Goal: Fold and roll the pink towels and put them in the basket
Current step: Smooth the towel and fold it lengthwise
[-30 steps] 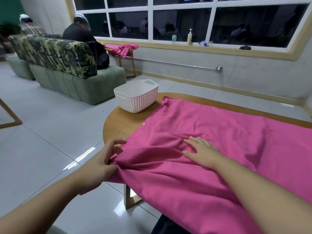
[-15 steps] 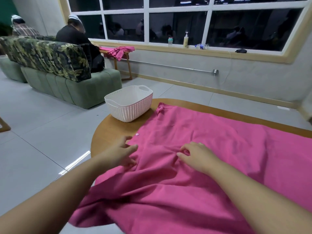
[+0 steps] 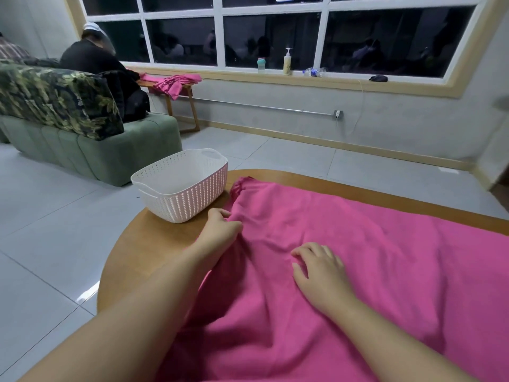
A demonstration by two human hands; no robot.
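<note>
A rounded wooden tabletop fills the lower half of the frame, standing on a floor of pale glossy tiles. Across the top runs a big white-framed window, dark outside, with a pump bottle and a few small items on its sill. In the upper left sits a green sofa with a leaf-patterned cushion, and a person in dark clothes sits there, facing away. Beside them a small wooden side table carries a heap of pink cloth.

A white perforated basket stands at the left-centre of the frame on the tabletop's far left edge, and I can see nothing inside it. Just to its right a pink towel lies spread over most of the tabletop, rumpled near the middle, its far corner bunched close to the basket.

The left hand is at the towel's left edge beside the basket, fingers curled in, pinching the cloth. The right hand rests on the towel at the centre, fingers bent at the knuckles with the tips pressing down on the fabric, holding nothing.

The towel runs off the right and bottom edges of the frame, so its full extent is hidden. The shapes in the window glass are too dim to make out.
</note>
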